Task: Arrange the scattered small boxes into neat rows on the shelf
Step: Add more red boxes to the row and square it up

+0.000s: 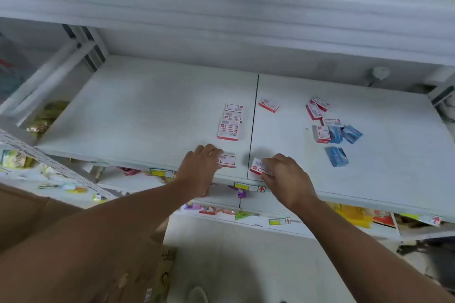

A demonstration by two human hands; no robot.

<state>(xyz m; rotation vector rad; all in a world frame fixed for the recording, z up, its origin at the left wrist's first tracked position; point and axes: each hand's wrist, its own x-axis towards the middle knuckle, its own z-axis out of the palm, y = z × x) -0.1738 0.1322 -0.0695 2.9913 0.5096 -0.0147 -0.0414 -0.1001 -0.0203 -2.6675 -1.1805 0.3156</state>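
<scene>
Carton: a brown cardboard carton (37, 204) sits low at my far left; I cannot see what is in it.
Side bay: behind the left upright, a bay holds gold-wrapped packets (46, 115), blurred.
Shelf: the white shelf (147, 106) carries all the small boxes; a dark seam (253, 118) splits it into a left and a right panel.
Left hand: my left hand (200, 167) lies at the front edge of the left panel, fingers curled over a red-and-white box (227, 160); the grip is closed on that box, which lies flat on the shelf.
Row: just behind it, left of the seam, four red-and-white boxes form a row (230, 122) running front to back, touching or overlapping.
Right hand: my right hand (283, 174) is just right of the seam at the front edge, fingers and thumb pinching a tilted box (257, 166); that grip is closed on it.
Lone box: one red-and-white box (268, 105) lies alone near the seam, further back.
Cluster: well to the right, a loose cluster (330, 125) of red-and-white and blue boxes lies at mixed angles, some touching.
Blue box: one blue box (336, 156) lies apart, in front of the cluster.
Lower shelves: below the front edge, coloured packets (357, 216) and price tags (250, 187) show, too blurred to tell apart.
</scene>
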